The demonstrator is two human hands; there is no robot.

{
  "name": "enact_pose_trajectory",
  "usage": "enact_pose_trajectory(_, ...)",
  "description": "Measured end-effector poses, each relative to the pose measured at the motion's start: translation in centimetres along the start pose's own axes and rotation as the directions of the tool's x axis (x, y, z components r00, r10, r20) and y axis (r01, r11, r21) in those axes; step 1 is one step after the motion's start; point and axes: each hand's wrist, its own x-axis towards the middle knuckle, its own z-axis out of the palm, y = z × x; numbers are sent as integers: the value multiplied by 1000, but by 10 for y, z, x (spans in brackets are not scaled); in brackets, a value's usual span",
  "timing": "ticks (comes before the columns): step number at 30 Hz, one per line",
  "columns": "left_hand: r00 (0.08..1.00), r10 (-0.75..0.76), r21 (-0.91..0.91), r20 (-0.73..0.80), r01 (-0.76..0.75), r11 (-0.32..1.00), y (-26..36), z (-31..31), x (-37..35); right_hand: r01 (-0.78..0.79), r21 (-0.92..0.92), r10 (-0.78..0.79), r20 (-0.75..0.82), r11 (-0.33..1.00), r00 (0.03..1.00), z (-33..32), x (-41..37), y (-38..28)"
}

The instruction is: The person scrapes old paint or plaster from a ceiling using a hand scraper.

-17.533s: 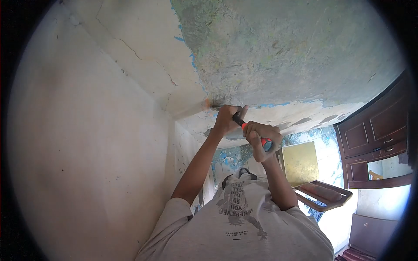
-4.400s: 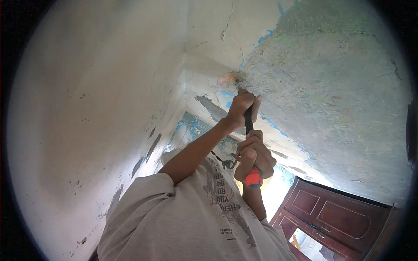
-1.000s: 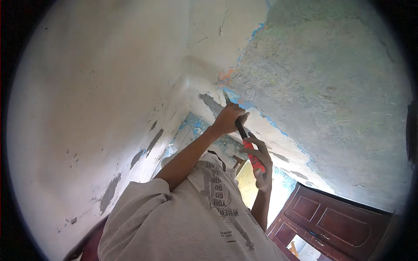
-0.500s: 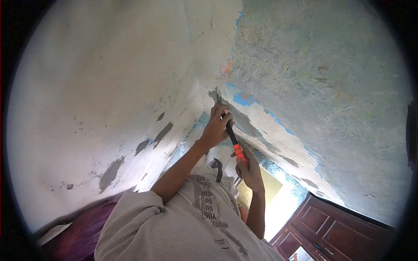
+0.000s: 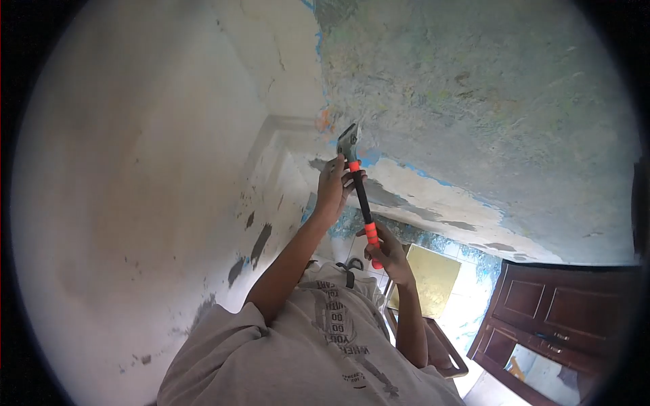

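A long-handled scraper (image 5: 362, 196) with a black shaft, orange-red grips and a metal head slants across the middle of the view. Its head (image 5: 349, 141) is at the patchy wall (image 5: 440, 101), near a strip of blue paint; whether it touches is unclear. My left hand (image 5: 332, 186) holds the tool just below the head, with a finger up against the metal. Lower down, my right hand (image 5: 391, 254) is closed around the orange grip near the handle's end.
A pale wall (image 5: 162, 155) with grey patches stands at the left. At the lower right are dark wooden cabinets (image 5: 582, 308). Below my right arm is a chair or frame (image 5: 443, 348), near a yellowish panel (image 5: 433, 281). Tiled floor shows beyond.
The view has tilted and shifted. The scraper's head has moved out from the narrow corner to the right-hand wall and now shows its broad side. Both hands still hold the tool.
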Motion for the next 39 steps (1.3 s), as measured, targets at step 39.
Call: enact_pose_trajectory(39, 907, -101, 346, 408, -51, 937, 28, -26, 93, -49, -601, -443, -638, 797, 630, 62, 214, 121)
